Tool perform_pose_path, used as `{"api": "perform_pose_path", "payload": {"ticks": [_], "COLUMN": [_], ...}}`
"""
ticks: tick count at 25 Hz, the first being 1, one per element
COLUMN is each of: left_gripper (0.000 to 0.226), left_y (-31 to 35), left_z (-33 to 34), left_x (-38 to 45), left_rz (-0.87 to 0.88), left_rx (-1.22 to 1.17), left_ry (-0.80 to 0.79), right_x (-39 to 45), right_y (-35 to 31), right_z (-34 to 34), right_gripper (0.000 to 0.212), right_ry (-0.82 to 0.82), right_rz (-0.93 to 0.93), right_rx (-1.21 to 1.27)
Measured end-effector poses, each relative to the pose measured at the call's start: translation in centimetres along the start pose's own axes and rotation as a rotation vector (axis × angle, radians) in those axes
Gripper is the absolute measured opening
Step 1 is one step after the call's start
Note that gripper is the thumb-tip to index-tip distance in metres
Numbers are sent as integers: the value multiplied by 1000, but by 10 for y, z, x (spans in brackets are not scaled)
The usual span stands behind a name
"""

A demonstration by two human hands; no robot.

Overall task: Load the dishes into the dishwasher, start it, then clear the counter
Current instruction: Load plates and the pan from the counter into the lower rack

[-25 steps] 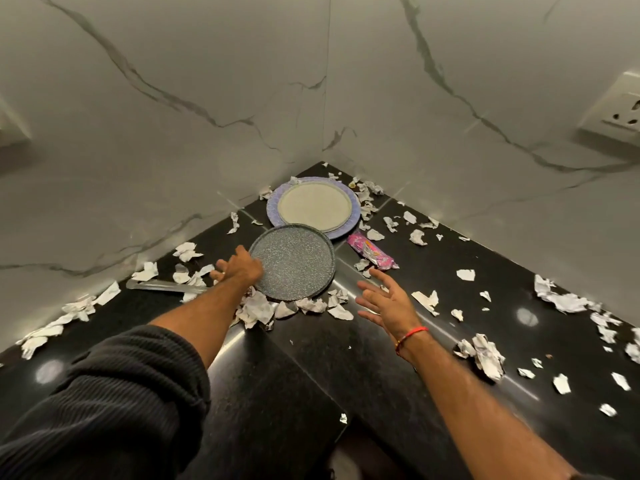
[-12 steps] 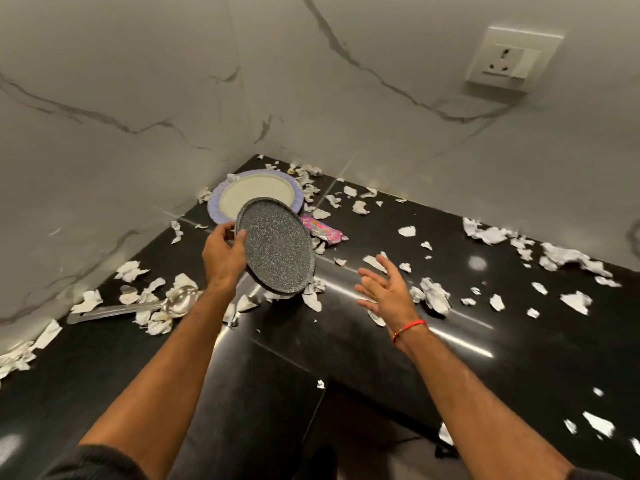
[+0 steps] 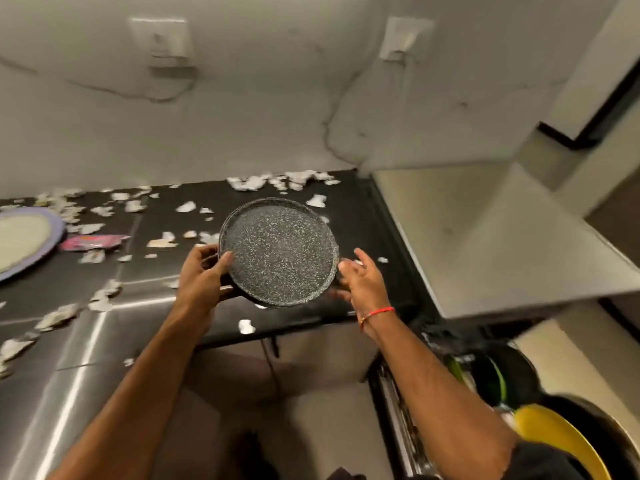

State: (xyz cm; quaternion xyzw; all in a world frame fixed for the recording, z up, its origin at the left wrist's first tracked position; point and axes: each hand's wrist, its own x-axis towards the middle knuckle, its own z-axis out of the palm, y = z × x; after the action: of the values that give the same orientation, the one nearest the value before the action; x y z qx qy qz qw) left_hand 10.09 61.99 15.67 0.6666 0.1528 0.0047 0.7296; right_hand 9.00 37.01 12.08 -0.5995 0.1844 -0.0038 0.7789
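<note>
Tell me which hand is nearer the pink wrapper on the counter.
Left. The left hand holds the speckled plate's left rim, with the pink wrapper farther left of it. The right hand is at the plate's right rim, farther away.

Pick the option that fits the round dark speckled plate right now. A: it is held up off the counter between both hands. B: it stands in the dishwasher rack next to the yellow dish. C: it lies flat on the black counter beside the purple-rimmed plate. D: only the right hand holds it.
A: the round dark speckled plate is lifted above the black counter, the left hand gripping its left rim and the right hand at its right rim.
</note>
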Motion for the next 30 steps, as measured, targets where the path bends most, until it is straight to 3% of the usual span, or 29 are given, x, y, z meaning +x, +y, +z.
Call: {"api": "perform_pose_path", "payload": {"ticks": [4,8,13,19,23,26,30], "left_gripper": [31,40,40,47,42,40,40], "left_y": [-41,-68,-103,-164,-222,-279,-367], "left_z": [126,246,377,532,614,658,724], "left_x": [-56,-96,-113,-113,-111,-109,-100], "left_rz": [-90,-32,65,248,266,171,-59], "left_rx": [141,397,615,835,1000,1058,832], "left_ry": [-312,-632,-885,-1153,-1165,-1141,-1104], "right_x": [-48,-91,-101,-75,-54,-33,13], "right_y": [-11,-16,-2,9,44,81,139], "right_z": [-163,-288,-408,-515,-577,-612,-669], "right_gripper": [38,43,34,32,35,37,35], "right_ry": [238,537,733,904,888,890,933], "right_rz": [-106,-126,-70,-60,-32,-41,-140], "right_rx": [-14,124,142,-55,-159,-185,-183]}}
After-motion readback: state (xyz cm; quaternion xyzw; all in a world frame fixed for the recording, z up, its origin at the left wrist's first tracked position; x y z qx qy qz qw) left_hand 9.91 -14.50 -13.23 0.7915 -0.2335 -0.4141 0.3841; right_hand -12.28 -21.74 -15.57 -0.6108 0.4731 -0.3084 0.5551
